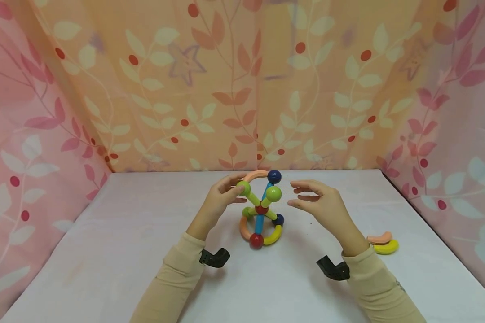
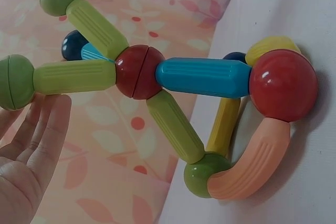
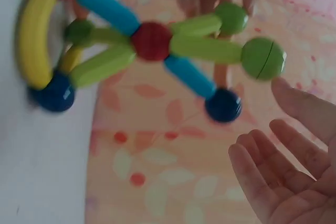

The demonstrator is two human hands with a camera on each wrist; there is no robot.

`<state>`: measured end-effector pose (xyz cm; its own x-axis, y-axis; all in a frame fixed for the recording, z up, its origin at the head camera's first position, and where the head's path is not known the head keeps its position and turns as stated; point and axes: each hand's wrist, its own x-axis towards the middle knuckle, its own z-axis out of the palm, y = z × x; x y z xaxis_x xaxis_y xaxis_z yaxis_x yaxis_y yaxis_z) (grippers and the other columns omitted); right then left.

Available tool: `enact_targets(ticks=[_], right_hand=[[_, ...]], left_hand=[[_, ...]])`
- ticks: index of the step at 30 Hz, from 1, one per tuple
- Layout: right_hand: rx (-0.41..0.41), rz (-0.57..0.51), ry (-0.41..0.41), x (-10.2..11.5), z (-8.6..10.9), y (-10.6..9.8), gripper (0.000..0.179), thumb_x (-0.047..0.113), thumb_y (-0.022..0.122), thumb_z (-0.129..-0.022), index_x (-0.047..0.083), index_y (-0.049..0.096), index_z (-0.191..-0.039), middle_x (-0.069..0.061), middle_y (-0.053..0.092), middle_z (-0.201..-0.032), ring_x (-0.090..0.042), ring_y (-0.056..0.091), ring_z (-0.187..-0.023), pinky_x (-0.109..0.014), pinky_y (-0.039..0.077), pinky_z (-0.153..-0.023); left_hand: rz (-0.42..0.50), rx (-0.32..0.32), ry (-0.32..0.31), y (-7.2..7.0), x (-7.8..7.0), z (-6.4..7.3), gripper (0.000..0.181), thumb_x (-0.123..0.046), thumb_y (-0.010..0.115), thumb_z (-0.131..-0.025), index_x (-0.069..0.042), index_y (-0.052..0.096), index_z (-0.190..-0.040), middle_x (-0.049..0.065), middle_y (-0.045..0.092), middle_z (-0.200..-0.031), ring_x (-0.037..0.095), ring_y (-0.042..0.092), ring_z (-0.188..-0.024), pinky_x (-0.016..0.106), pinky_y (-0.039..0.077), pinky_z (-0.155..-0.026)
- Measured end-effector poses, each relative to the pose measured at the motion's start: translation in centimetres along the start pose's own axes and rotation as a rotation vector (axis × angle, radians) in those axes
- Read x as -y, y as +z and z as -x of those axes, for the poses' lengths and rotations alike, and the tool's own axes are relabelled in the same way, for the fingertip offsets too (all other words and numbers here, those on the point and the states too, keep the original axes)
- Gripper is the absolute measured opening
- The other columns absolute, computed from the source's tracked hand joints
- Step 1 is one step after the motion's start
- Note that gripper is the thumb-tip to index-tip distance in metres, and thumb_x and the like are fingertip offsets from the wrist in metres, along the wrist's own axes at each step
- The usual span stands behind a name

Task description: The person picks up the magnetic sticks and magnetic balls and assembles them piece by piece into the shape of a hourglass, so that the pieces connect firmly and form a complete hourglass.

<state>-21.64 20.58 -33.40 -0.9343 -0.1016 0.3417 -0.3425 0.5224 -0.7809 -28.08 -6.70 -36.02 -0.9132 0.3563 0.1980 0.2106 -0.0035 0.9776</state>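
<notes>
A magnetic stick-and-ball structure [image 1: 259,220] stands upright on the table, joining green, blue, yellow and salmon rods with coloured balls. At its middle is a red ball [image 2: 139,72]. My left hand [image 1: 222,195] is at its upper left, fingers fairly straight, thumb by a green ball [image 1: 244,188]; whether it touches is hard to tell. In the left wrist view, the left fingers [image 2: 50,124] lie beside a green rod [image 2: 76,76]. My right hand [image 1: 321,199] is apart from the structure on the right, fingers loosely spread, holding nothing. A dark blue ball [image 1: 274,176] tops the structure.
A salmon curved piece [image 1: 380,238] and a yellow curved piece [image 1: 385,247] lie together on the right of the white table [image 1: 105,269], near the right sleeve [image 1: 376,278]. Patterned cloth [image 1: 234,89] hangs behind and at both sides. Dark devices sit at both wrists.
</notes>
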Motion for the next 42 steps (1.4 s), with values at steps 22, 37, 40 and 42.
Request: enact_targets(ticks=[22,37,40,42], right_hand=[[0.183,0.141,0.441,-10.6,4.8,-11.6,0.068,0.048,0.072,-0.088,0.004,0.057,-0.137,-0.020,0.055,-0.144,-0.043,0.048,-0.132,-0.047,0.058,-0.092],[0.317,0.231,0.468,-14.6,6.8,-15.3,0.056,0.040,0.068,-0.093,0.005,0.059,-0.135,-0.021,0.056,-0.140,-0.003,0.055,-0.111,-0.058,0.044,-0.097],[0.341,0.251,0.490,-15.2,6.7,-15.5,0.058,0.043,0.068,-0.092,0.005,0.060,-0.136,-0.024,0.055,-0.140,-0.008,0.054,-0.112,-0.054,0.046,-0.096],[0.355,0.255,0.499,-15.6,6.7,-15.6,0.059,0.043,0.068,-0.092,0.004,0.060,-0.135,-0.026,0.054,-0.141,-0.023,0.054,-0.119,-0.053,0.046,-0.096]], left_hand=[[0.012,-0.003,-0.009,-0.2,0.0,0.1,0.042,-0.024,0.060,-0.100,-0.010,0.054,-0.139,0.011,0.055,-0.121,0.015,0.064,-0.097,0.047,0.056,-0.097],[0.008,-0.002,-0.005,-0.1,-0.2,0.0,0.044,-0.023,0.059,-0.100,-0.009,0.052,-0.141,0.010,0.055,-0.119,0.013,0.064,-0.096,0.045,0.057,-0.096],[0.002,-0.003,-0.006,-0.1,-0.1,0.0,0.044,-0.023,0.059,-0.100,-0.009,0.052,-0.141,0.010,0.055,-0.119,0.013,0.064,-0.097,0.045,0.057,-0.096],[-0.002,-0.003,-0.006,-0.1,-0.1,0.0,0.044,-0.024,0.059,-0.100,-0.009,0.052,-0.141,0.010,0.055,-0.120,0.014,0.064,-0.097,0.046,0.057,-0.097]])
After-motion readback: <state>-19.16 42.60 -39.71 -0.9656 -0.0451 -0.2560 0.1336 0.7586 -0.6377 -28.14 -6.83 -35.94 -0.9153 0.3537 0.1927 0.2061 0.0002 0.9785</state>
